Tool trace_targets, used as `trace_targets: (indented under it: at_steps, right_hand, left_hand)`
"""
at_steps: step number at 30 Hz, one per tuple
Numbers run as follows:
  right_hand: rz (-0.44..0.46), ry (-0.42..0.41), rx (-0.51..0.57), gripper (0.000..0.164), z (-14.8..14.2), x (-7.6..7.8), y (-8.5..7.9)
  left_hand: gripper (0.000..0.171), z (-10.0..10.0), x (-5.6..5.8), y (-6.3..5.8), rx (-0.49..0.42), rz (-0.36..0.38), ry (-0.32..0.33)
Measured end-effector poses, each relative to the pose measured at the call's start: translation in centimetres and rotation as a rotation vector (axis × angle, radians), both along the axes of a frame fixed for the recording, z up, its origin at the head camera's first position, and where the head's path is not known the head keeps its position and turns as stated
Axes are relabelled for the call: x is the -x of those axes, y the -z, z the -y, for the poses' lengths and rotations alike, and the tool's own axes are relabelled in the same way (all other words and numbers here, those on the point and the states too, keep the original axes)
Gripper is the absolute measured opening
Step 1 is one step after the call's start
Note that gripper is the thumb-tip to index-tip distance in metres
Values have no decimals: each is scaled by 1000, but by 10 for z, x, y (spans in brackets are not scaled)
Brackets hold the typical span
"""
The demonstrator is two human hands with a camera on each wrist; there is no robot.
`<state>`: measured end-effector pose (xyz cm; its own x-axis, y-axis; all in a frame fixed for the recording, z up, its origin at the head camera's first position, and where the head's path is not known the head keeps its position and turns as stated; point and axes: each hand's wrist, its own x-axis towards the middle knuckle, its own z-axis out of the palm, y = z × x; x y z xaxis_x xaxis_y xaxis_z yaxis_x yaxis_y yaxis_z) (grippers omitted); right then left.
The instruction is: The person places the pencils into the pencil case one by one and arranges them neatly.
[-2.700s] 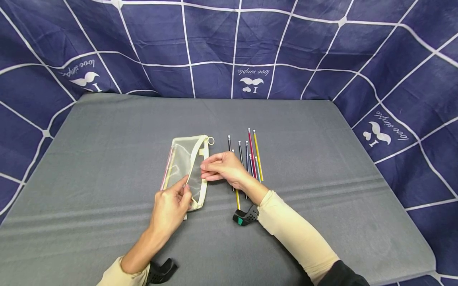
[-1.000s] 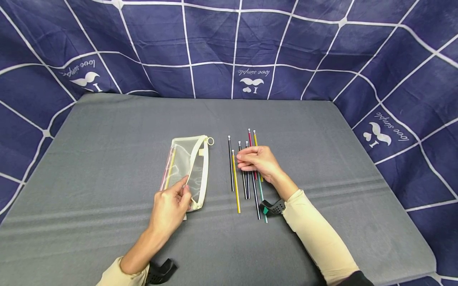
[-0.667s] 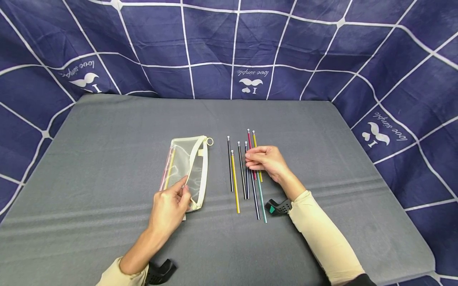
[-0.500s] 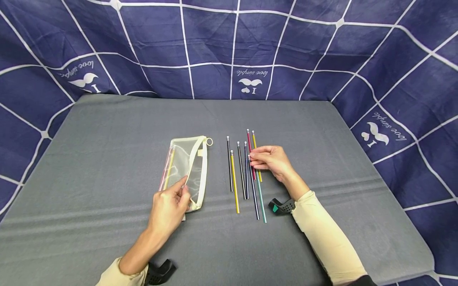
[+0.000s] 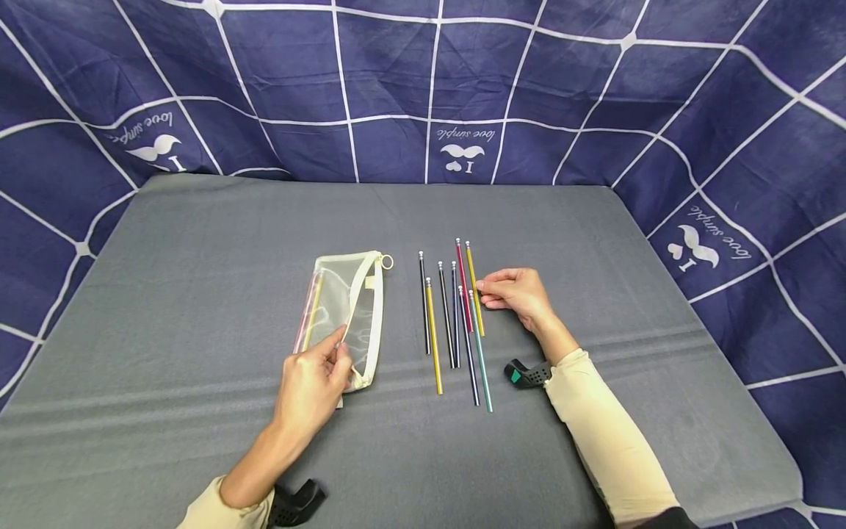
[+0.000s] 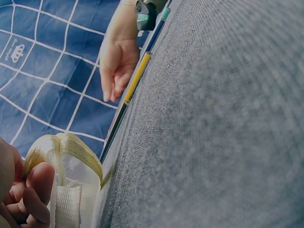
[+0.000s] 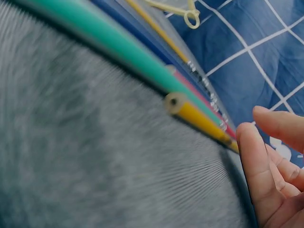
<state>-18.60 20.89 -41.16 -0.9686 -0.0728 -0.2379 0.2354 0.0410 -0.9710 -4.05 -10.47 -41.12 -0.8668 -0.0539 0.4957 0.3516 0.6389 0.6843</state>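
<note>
My left hand (image 5: pixel 309 386) pinches the cream zipper edge of a see-through mesh pencil case (image 5: pixel 335 290), whose mouth gapes on its right side. A yellow and a pinkish pencil show through the mesh on its left. My right hand (image 5: pixel 518 295) is at the right edge of the loose pencils, fingertips right beside a yellow pencil (image 5: pixel 474 286). In the right wrist view its thumb and forefinger stand apart beyond the sharpened-looking end of that yellow pencil (image 7: pixel 199 118). A teal pencil (image 5: pixel 482 360) lies close by, overlapping a red pencil (image 5: pixel 463 272).
Several more pencils lie roughly parallel between the hands, among them a black pencil (image 5: pixel 424 308), another yellow pencil (image 5: pixel 434 338) and a dark blue pencil (image 5: pixel 471 360). Grey cloth (image 5: pixel 595 257) covers the table. A blue checked curtain (image 5: pixel 396 88) stands around its back and sides.
My right hand has gone from the pencil case's mouth rightward across the pencils to their far right side, uncovering them. The left hand and the case have stayed put.
</note>
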Motion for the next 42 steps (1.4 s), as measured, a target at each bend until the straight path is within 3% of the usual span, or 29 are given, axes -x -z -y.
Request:
trace_targets:
  at_steps: [9, 20, 33, 42]
  right_hand:
    - [-45, 30, -164, 26, 5, 2, 4]
    - [-12, 12, -361, 31, 9, 8, -6]
    - [-26, -73, -439, 16, 12, 9, -12]
    - [26, -88, -346, 16, 8, 10, -11]
  left_hand:
    - [31, -1, 0, -1, -1, 8, -1]
    - [31, -2, -1, 0, -10, 4, 4]
    - [31, -1, -1, -1, 12, 4, -1]
    - [30, 0, -1, -2, 15, 2, 1]
